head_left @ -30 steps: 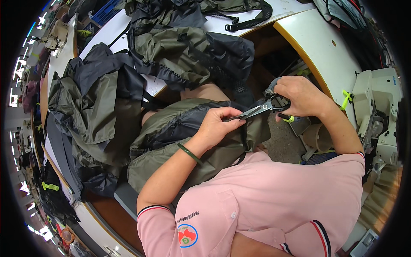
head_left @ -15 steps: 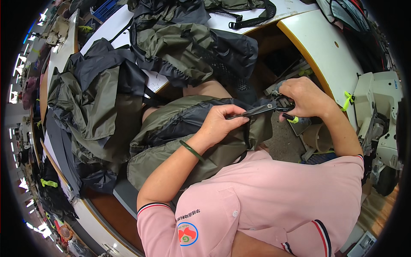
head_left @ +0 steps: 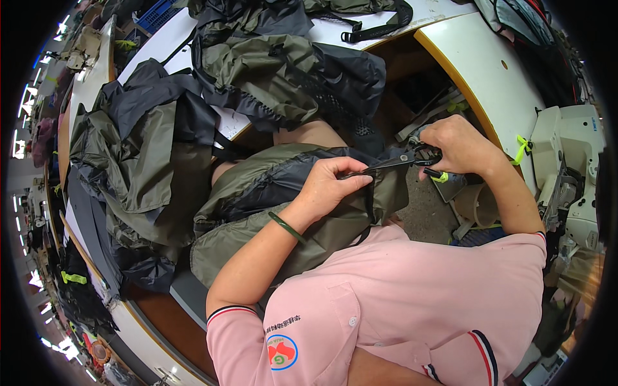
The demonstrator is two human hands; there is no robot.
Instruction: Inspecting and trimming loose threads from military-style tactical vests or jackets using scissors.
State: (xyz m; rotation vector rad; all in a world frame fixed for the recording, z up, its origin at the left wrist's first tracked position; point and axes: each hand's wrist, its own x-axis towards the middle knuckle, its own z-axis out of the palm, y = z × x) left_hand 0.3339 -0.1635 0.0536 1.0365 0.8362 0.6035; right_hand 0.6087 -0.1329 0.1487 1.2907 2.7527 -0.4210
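Across my lap lies an olive and dark grey fabric piece (head_left: 257, 209), gathered in folds. My right hand (head_left: 454, 147) grips the handles of black scissors (head_left: 402, 159), whose blades point left toward my other hand. My left hand (head_left: 333, 186) pinches with thumb and forefinger at the blade tips, over the fabric; what exactly lies between the fingertips is too small to make out. Yellow-green material shows on the scissor handle. A dark strap hangs down the fabric just right of my left hand.
More olive and grey fabric pieces (head_left: 138, 154) lie heaped on the white table (head_left: 232, 122) to the left and ahead. A black strap with a buckle (head_left: 376, 29) rests at the far edge. At the right stands a white sewing machine (head_left: 576, 167) beside a white tabletop (head_left: 483, 58).
The scissor blades look narrower and closer together than before. Both hands keep nearly the same place, and the view has shifted very slightly.
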